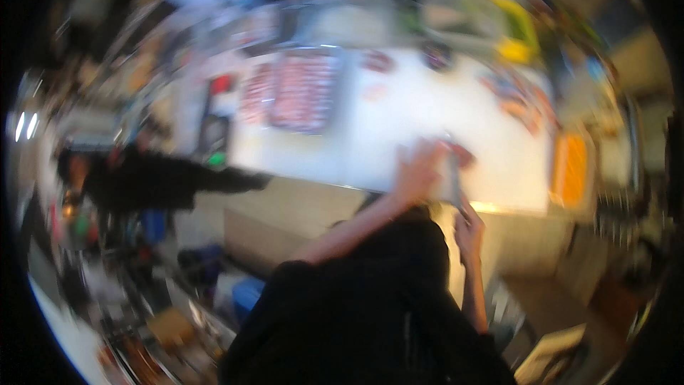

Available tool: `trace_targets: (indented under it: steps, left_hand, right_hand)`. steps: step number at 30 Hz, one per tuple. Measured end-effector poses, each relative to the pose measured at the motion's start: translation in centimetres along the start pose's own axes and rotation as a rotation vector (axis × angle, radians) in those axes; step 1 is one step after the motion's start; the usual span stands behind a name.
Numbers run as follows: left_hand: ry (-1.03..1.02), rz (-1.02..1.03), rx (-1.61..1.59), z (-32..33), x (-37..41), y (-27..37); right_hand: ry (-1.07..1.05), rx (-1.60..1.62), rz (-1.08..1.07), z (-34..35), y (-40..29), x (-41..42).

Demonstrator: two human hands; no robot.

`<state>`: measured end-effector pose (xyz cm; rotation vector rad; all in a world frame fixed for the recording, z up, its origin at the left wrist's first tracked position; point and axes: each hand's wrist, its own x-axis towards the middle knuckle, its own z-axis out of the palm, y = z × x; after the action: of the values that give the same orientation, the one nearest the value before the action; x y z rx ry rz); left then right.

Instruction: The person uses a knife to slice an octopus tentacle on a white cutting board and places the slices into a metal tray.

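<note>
The whole view is blurred. My right hand grips a knife, its blade pointing away from me over the near edge of a white cutting board. A small piece of dark red meat lies at the blade's far end, just to its right. My left hand is over the board to the left of the blade, fingers stretched forward. Its fingertips come close to the meat's left end; blur hides whether they hold it.
A tray of pink meat pieces sits on the left of the board. A dark round object and orange-pink pieces lie farther back. An orange-filled container stands right. At left is another person in dark clothing.
</note>
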<state>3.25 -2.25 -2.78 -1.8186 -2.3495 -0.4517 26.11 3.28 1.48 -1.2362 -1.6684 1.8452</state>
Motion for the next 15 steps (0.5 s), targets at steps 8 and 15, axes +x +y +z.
trace_targets:
  steps: [8,15]
  left_hand:
    - [-0.177,-0.054,-0.097,-5.3,1.1,3.4]
    - [-0.239,-0.135,-0.217,-5.5,0.5,3.5]
  right_hand:
    - [-0.080,0.168,0.117,-2.0,-2.8,-2.1]
    - [-0.177,0.288,0.244,-2.9,-3.4,-0.9]
